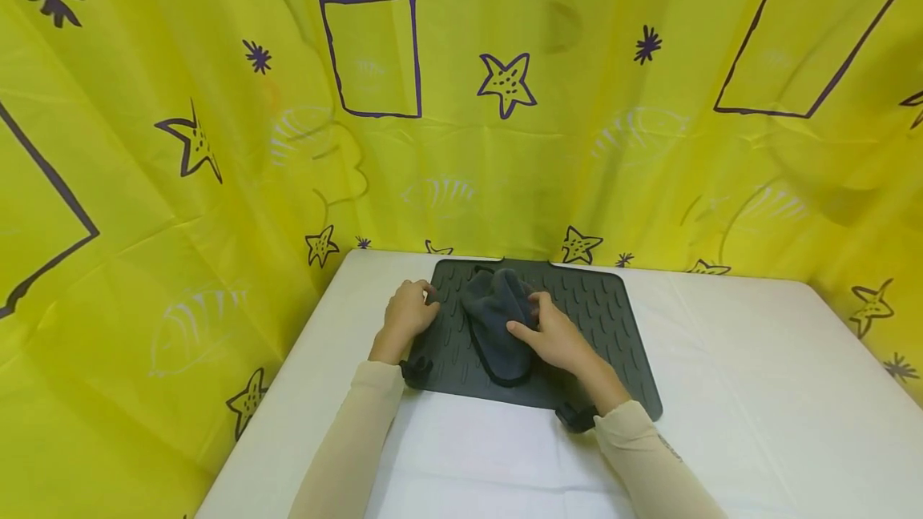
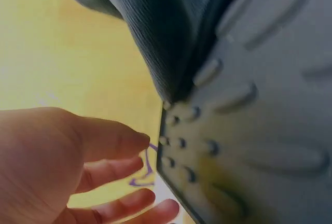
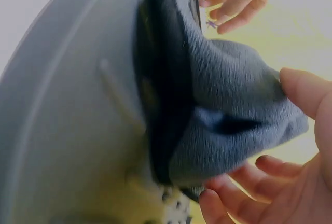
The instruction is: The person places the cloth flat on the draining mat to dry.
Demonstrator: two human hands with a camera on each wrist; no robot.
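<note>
A soft dark blue-grey fabric piece (image 1: 497,327) with a black edge lies bunched on a dark grey ribbed rubber mat (image 1: 598,303); its exact kind is unclear. My right hand (image 1: 558,335) holds its right side. In the right wrist view, the thumb presses the ribbed fabric (image 3: 233,79) from one side, with fingers against the other; a fold gapes between them. My left hand (image 1: 409,311) is over the mat's left edge, apart from the fabric, fingers loosely bent and holding nothing. The left wrist view shows that hand (image 2: 78,156) beside the mat's studded corner (image 2: 181,156).
The mat lies on a white-covered table (image 1: 743,359), near its far edge. A yellow curtain (image 1: 461,150) with purple stars and frames hangs behind the table and along its left side. Black straps (image 1: 575,418) circle both wrists.
</note>
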